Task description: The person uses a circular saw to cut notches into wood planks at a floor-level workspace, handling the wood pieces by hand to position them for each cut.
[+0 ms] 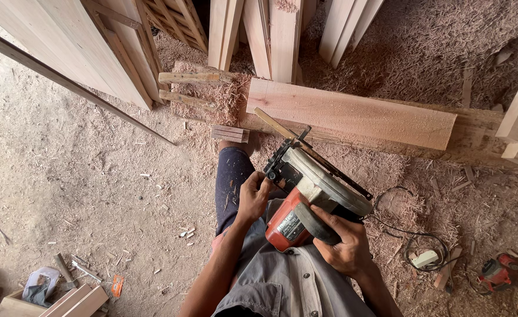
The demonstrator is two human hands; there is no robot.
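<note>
I look down on a red and grey circular saw [306, 196] held over my lap. My right hand [342, 243] is closed around the saw's dark handle at its lower right. My left hand [253, 196] pinches a small black knob or fitting on the saw's left front edge. A thin wooden strip [273, 124] sticks out from the saw's base toward the upper left. My leg in dark spotted trousers [230, 182] lies beneath the left hand.
A long pale plank [353, 114] lies across the sawdust-covered floor ahead. Upright boards [282, 35] and wooden frames [94, 47] lean at the back. A power cord with plug [426, 258] and a red tool [496, 273] lie right; hand tools [65, 270] lie lower left.
</note>
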